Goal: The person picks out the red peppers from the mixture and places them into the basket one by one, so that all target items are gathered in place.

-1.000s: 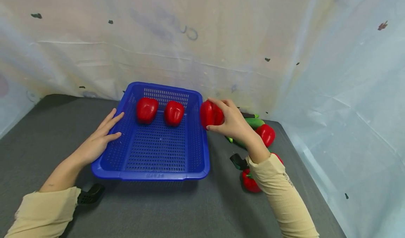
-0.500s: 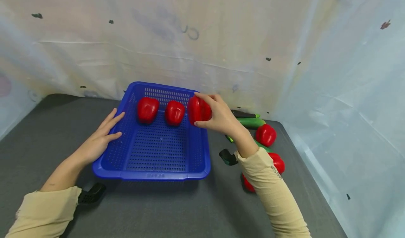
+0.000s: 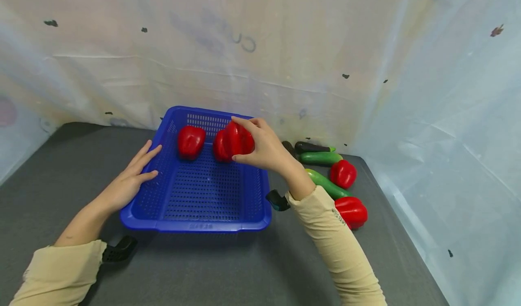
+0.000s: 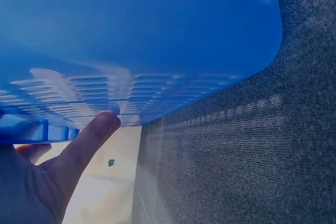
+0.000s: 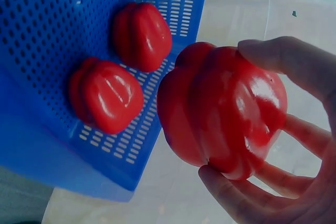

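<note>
My right hand [image 3: 264, 145] grips a red bell pepper [image 5: 223, 111] between thumb and fingers, above the right back part of a blue plastic basket [image 3: 195, 225]. Two more red bell peppers lie in the basket toward its back wall: one at the left [image 3: 191, 142], one at the right [image 3: 220, 147], partly covered by the held pepper in the head view. My left hand [image 3: 126, 181] rests on the basket's left side with fingers straight and spread. From the left wrist, one of its digits [image 4: 86, 145] shows against the slotted basket.
Right of the basket lie a dark eggplant [image 3: 313, 147], a cucumber [image 3: 321, 157], another long green vegetable [image 3: 329, 184] and red bell peppers, one farther back [image 3: 343, 174] and one nearer [image 3: 352, 212]. Plastic sheeting [image 3: 285, 48] hangs behind the dark grey table [image 3: 195, 274].
My right hand has carried the bell pepper leftward, from the basket's right rim to above the inside, near the right-hand pepper there. The left hand stays on the basket.
</note>
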`<action>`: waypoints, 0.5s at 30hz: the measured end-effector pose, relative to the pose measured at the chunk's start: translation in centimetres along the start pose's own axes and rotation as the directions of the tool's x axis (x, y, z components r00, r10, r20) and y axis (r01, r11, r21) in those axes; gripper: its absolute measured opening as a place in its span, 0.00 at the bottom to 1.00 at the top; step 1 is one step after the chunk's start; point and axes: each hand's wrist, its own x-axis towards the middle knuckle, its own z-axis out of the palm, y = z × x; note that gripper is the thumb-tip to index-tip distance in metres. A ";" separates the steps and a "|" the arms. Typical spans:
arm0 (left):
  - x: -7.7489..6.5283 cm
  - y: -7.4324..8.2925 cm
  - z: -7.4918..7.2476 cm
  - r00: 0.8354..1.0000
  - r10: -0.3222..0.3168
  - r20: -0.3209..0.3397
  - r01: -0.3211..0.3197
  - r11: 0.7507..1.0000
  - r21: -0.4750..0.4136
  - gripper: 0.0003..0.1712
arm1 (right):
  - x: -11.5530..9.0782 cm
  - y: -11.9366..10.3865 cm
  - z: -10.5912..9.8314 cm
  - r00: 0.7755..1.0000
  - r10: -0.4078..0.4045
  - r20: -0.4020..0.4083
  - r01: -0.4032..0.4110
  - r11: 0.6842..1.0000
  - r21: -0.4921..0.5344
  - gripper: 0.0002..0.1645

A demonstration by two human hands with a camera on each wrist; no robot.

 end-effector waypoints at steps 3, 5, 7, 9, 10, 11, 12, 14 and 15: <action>0.0 0.0 0.0 1.000 0.003 -0.001 -0.003 1.000 -0.004 0.34 | 0.3 -0.4 0.3 1.000 -0.009 0.000 0.009 1.000 0.005 0.49; 0.0 -0.1 0.0 1.000 0.007 -0.002 -0.007 1.000 -0.006 0.34 | 0.5 -0.6 0.5 1.000 -0.012 0.006 0.012 1.000 0.013 0.49; -0.1 -0.1 -0.1 1.000 0.011 -0.004 -0.011 1.000 -0.009 0.35 | 0.7 -0.9 0.7 1.000 -0.018 0.017 0.017 1.000 0.022 0.49; 0.0 -0.1 -0.1 1.000 0.014 -0.004 -0.014 1.000 -0.012 0.35 | 0.9 -1.1 0.9 0.999 -0.022 0.029 0.021 0.999 0.032 0.49; 0.0 -0.1 -0.1 1.000 0.015 -0.004 -0.016 1.000 -0.014 0.35 | 1.0 -1.2 1.0 0.999 -0.024 0.035 0.023 0.999 0.037 0.49; 0.0 -0.1 -0.1 1.000 0.016 -0.003 -0.016 1.000 -0.016 0.35 | 1.1 -1.4 1.1 0.999 -0.028 0.039 0.026 0.999 0.041 0.49; 0.0 -0.1 -0.2 1.000 0.016 -0.002 -0.017 1.000 -0.018 0.35 | 1.2 -1.5 1.3 0.999 -0.031 0.042 0.029 0.999 0.045 0.49; 0.0 -0.1 -0.2 1.000 0.017 -0.001 -0.017 1.000 -0.017 0.35 | 1.4 -1.7 1.5 0.998 -0.036 0.046 0.034 0.998 0.049 0.49; 0.0 -0.1 -0.2 1.000 0.015 -0.001 -0.015 1.000 -0.016 0.35 | 1.4 -1.8 1.6 0.998 -0.038 0.048 0.036 0.998 0.049 0.50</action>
